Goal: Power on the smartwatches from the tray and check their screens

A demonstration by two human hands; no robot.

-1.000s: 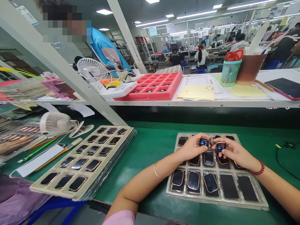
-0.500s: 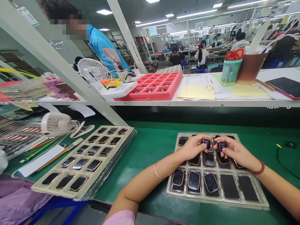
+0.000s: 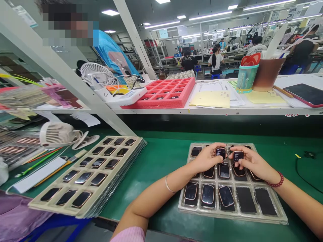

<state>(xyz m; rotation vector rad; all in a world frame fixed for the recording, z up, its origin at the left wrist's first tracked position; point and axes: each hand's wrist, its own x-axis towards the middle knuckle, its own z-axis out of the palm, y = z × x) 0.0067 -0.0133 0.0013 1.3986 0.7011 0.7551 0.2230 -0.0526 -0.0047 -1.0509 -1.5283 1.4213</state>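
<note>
My left hand [image 3: 208,157] grips a square watch [image 3: 220,153] with a lit screen showing small text. Beside it, my right hand [image 3: 252,161] pinches a second watch [image 3: 237,156], its screen also lit. Both hands are above a clear plastic tray [image 3: 227,215] whose compartments hold several dark-screened watches, one of them a tilted watch [image 3: 226,196] in the front row. Two front compartments at the right show only black lining [image 3: 246,200]. The text on the screens is too small to read.
A stack of beige trays [image 3: 82,211] with several watches stands at left, near a white fan [image 3: 57,134], a brush [image 3: 78,155] and pens. The shelf [image 3: 176,111] above bears a red foam tray [image 3: 185,97], papers, cups and a phone [image 3: 305,93]. A person in blue [image 3: 111,47] stands behind.
The screen of the watch in my left hand now faces the camera more and its text shows more clearly. Both hands keep their hold. The whole view has shifted slightly.
</note>
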